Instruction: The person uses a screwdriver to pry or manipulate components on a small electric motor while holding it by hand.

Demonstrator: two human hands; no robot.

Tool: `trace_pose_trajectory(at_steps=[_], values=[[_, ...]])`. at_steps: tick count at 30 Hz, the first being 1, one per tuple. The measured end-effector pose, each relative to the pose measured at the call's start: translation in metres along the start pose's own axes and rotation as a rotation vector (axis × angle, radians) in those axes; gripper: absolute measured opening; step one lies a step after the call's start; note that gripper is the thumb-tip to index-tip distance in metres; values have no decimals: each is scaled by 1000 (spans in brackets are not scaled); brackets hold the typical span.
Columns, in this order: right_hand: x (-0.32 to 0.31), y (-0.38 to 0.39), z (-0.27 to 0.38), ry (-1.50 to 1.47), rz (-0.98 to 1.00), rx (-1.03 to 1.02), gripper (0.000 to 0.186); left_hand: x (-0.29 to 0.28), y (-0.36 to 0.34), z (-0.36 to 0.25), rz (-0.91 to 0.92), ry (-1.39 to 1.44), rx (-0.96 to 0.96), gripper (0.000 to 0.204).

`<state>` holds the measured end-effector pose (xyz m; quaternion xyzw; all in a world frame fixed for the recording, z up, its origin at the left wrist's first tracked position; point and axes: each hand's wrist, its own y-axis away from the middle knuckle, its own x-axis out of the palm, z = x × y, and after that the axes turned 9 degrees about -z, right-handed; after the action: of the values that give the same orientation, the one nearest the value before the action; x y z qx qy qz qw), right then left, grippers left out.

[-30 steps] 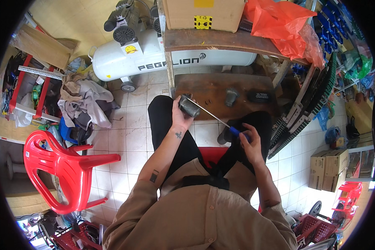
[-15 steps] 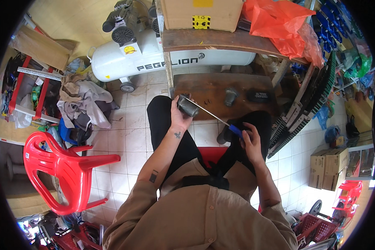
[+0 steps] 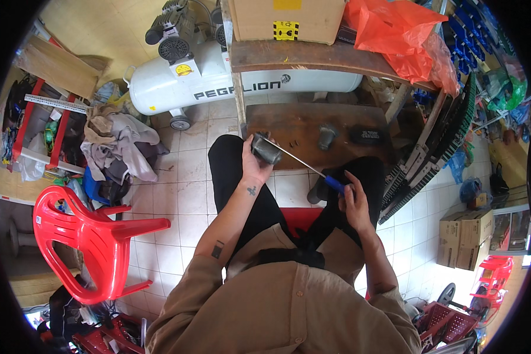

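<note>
My left hand (image 3: 257, 164) is closed round a dark grey, blocky part (image 3: 266, 148) above my left knee. In my right hand (image 3: 356, 200) is the blue handle of a long screwdriver (image 3: 304, 164), with the index finger stretched along it. The shaft slants up and left, and its tip meets the top edge of the grey part. Beyond my hands, a low brown wooden board (image 3: 304, 118) carries a second grey part (image 3: 327, 136), a flat black piece (image 3: 366, 135) and a few tiny dark bits (image 3: 294, 143).
A red plastic chair (image 3: 94, 236) stands at my left, with crumpled cloth (image 3: 121, 141) beyond it. Ahead is a white air compressor tank (image 3: 177, 82) behind a wooden shelf (image 3: 318, 58) bearing a cardboard box (image 3: 286, 17). Long black toothed strips (image 3: 425, 153) lean at the right.
My right hand has turned slightly on the screwdriver handle, the index finger shifting. The grey part stays put in my left hand. A dark shape has appeared at the lower left, behind the chair.
</note>
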<state>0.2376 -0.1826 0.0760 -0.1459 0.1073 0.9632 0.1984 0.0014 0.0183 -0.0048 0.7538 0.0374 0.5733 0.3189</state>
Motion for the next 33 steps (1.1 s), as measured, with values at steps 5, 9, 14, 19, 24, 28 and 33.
trace_pose_trajectory(at_steps=[5,9,14,19,24,28,33], values=[[1,-19,-35,-45,41,-481,57,-2,-3,2,-9,3,-33,37],[5,-7,-7,-376,106,-137,57,-3,-3,0,2,6,-48,39],[-7,-4,-2,-142,138,126,61,4,4,1,-5,-5,-8,40],[-2,-9,-20,40,-3,-314,53,0,-2,0,-6,5,-9,38],[16,-7,-8,-462,-63,-78,56,2,1,3,-59,-17,10,36],[-13,-8,1,-308,160,218,55,-2,0,1,-34,-26,15,41],[-1,-5,-12,-228,41,12,51,-4,-4,1,-22,-27,6,42]])
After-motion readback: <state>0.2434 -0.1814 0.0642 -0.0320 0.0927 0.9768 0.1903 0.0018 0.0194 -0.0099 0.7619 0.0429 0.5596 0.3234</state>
